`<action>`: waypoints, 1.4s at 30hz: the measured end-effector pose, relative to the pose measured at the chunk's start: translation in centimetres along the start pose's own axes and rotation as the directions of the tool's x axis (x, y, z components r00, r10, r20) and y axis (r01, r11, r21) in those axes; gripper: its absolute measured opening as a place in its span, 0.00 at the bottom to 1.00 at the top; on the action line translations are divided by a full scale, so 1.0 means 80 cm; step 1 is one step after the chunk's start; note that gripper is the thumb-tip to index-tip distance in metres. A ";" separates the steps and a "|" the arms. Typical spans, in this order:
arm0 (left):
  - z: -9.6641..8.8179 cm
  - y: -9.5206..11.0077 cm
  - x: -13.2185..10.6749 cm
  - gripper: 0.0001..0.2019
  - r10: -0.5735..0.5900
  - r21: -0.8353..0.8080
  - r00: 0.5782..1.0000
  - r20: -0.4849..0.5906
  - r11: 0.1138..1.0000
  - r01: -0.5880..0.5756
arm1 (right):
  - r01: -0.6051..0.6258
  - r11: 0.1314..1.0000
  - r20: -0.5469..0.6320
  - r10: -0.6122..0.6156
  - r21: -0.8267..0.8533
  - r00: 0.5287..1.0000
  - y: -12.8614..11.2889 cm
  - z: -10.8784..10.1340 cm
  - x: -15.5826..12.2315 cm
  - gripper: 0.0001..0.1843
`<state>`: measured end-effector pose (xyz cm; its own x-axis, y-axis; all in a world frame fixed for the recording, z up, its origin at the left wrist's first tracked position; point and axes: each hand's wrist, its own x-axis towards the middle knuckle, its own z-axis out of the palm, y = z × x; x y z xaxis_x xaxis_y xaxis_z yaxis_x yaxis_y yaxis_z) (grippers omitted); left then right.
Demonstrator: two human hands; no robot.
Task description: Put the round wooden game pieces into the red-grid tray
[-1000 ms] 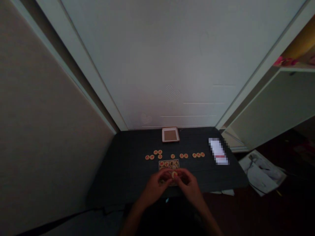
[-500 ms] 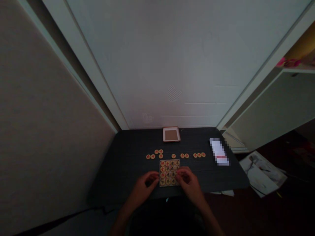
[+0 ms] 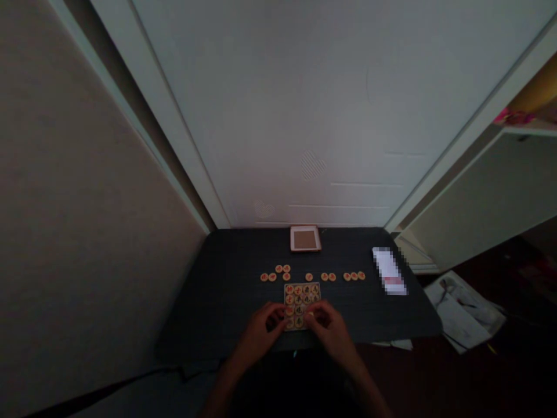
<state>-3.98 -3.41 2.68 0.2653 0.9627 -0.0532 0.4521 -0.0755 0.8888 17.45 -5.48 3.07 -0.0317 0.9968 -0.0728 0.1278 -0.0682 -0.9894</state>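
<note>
A small square board (image 3: 301, 295) filled with round wooden pieces lies near the front of a dark table (image 3: 226, 302). My left hand (image 3: 263, 331) rests at the board's lower left corner, fingers curled toward it. My right hand (image 3: 328, 328) sits at the lower right corner, its fingertips pinched over the bottom row of pieces. What the fingers hold, if anything, is too small and dim to name. A row of loose round pieces (image 3: 311, 276) lies just behind the board.
A square pink-rimmed lid or tray (image 3: 305, 238) stands at the table's back edge against a white door. A blurred white item (image 3: 389, 271) lies at the right. Crumpled paper or bags (image 3: 463, 307) lie on the floor to the right. A wall closes the left side.
Both hands drew apart from over the board half a second ago, and have since moved back in onto its lower corners. The loose pieces have not moved.
</note>
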 end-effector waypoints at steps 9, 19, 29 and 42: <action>0.010 -0.005 0.014 0.13 0.023 0.032 0.999 -0.043 0.999 -0.022 | 0.072 0.991 0.030 -0.069 -0.116 0.997 -0.006 0.006 0.005 0.14; 0.007 -0.003 0.012 0.14 -0.023 -0.016 0.998 -0.059 1.000 0.022 | -0.010 0.998 0.031 0.012 -0.066 0.999 0.002 0.012 0.007 0.19; 0.001 -0.012 0.006 0.10 -0.010 -0.060 1.000 0.000 0.998 0.010 | 0.045 0.972 0.121 -0.017 -0.232 0.993 0.003 0.025 0.009 0.11; 0.004 -0.014 0.000 0.07 0.020 -0.077 1.000 0.016 0.997 -0.019 | 0.153 0.892 0.101 -0.121 -0.426 0.987 0.021 0.033 0.012 0.04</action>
<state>-4.23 -3.42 1.50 0.2883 0.9566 -0.0428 0.3798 -0.0732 0.9222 14.98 -4.75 0.98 -0.1473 0.9885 0.0351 0.5310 0.1090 -0.8404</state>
